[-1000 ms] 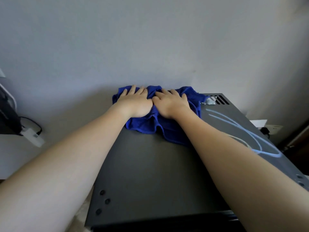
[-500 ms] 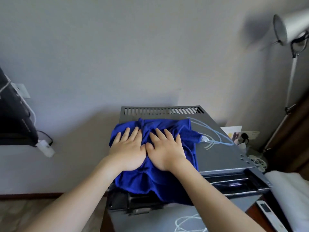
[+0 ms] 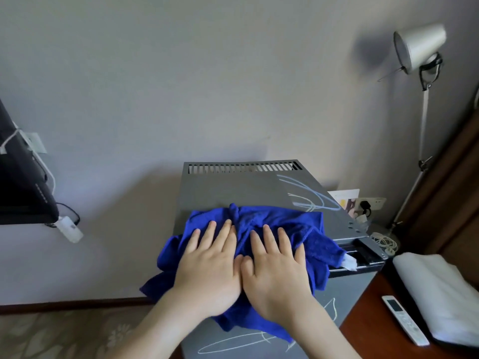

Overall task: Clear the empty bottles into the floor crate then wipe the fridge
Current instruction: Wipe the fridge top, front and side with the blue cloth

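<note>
Dragged forward since before — both hands (image 3: pixel 242 275) flat on cloth (image 3: pixel 280 224), fridge (image 3: pixel 233 187) front.

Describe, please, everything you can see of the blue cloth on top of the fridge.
The deep blue, fluffy-looking cloth lies crumpled and bunched over the front part of the grey metal fridge top, with folds hanging over the front and left edges. A small white tag shows at its right corner. The left hand and right hand press flat on it side by side, fingers straight, thumbs touching. The slatted vent at the back of the top is uncovered.
</note>
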`<state>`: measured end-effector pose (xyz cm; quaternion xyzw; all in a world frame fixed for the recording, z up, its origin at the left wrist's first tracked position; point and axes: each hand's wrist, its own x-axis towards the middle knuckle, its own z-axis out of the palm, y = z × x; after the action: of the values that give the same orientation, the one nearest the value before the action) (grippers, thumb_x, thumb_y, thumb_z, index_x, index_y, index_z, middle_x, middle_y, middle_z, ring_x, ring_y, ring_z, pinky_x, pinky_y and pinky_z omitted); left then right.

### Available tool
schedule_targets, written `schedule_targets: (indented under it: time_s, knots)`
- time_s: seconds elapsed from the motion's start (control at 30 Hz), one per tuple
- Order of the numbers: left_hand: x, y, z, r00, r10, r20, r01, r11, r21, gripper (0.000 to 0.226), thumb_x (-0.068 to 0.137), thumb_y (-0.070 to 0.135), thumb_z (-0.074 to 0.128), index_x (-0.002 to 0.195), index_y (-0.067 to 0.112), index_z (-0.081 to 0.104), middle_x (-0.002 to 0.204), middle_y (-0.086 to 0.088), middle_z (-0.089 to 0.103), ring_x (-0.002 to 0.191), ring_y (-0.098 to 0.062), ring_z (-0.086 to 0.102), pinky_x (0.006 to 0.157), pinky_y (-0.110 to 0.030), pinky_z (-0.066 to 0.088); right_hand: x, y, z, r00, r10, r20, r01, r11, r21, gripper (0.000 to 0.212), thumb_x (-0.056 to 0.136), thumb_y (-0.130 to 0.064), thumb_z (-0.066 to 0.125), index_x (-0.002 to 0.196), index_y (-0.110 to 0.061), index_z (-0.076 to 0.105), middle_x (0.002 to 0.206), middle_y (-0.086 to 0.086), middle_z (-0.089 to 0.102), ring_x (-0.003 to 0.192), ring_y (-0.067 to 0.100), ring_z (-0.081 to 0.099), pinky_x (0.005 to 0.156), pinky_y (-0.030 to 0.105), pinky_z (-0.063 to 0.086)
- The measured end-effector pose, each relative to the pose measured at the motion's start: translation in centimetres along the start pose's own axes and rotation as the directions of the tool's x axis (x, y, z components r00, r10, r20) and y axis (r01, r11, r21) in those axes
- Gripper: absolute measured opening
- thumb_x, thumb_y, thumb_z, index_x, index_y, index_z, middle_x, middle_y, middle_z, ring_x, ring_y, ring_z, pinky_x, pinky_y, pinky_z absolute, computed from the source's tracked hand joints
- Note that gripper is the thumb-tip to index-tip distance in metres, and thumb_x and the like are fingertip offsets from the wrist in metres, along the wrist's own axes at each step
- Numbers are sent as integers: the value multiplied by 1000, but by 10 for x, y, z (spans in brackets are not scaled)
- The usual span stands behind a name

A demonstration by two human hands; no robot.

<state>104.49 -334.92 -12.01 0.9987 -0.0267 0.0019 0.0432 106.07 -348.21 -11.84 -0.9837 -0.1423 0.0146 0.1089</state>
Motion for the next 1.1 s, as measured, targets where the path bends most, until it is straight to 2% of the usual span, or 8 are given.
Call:
schedule_targets:
  time_s: [0.17,0.27,0.4,0.6,0.73,0.93,1.0,1.1]
  knots:
    - [21,50,7,997,79,-4,-79,997,-23,93,73,50,-19,159,18,-3,167,5,-12,154,-22,-12,124,-43,-5,-2,54,-18,996,89,16,-89,996,-7,90,73,-59,-7,158,-34,3,167,-4,-7,152,20,-15,119,53,-13]
    - [48,76,8,994,107,17,-107,994,-35,75,89,47,-8,159,19,-5,167,5,-13,153,-22,-15,123,-44,-7,8,85,-31,993,89,79,-86,996,-40,93,69,-60,-13,158,-33,-1,167,-3,-12,152,21,-16,120,53,-10]
    - [87,86,5,992,84,90,-79,995,-54,63,103,44,12,159,19,-7,166,7,-16,152,-20,-18,123,-45,-8,44,112,-40,992,40,121,-33,998,-57,60,101,-47,13,158,-31,5,167,0,-9,153,24,-10,121,54,-7]
    - [168,80,-1,988,7,157,8,996,-93,63,104,44,10,159,20,-6,166,8,-16,152,-19,-17,123,-45,-8,135,136,-44,988,-42,149,52,997,-64,57,103,-42,17,158,-29,10,168,2,-3,153,27,-4,119,56,-4]
    - [233,64,-3,987,-33,155,50,993,-107,61,104,42,10,159,20,-6,166,8,-14,153,-19,-15,124,-44,-7,206,141,-37,994,-62,87,68,996,-59,55,102,-43,18,154,-27,23,167,4,5,152,30,3,119,57,0]
    - [320,42,-3,984,-109,139,127,984,-124,61,104,40,11,159,21,-4,167,8,-9,154,-19,-10,124,-45,-5,305,146,-38,992,-98,73,103,993,-60,53,102,-39,18,151,-27,32,165,5,15,150,32,12,116,60,5]
    - [341,38,-4,980,-141,138,159,979,-130,61,103,40,11,159,20,-3,167,8,-8,154,-20,-10,123,-47,-5,328,148,-38,991,-116,63,121,990,-68,49,102,-37,19,144,-24,41,161,5,27,147,32,19,114,62,11]
    - [358,37,-4,975,-173,141,192,972,-136,62,102,38,13,159,19,-2,168,7,-6,154,-21,-9,123,-48,-4,350,151,-39,987,-141,71,148,983,-105,39,101,-34,21,120,-19,52,142,4,46,136,33,33,107,62,22]
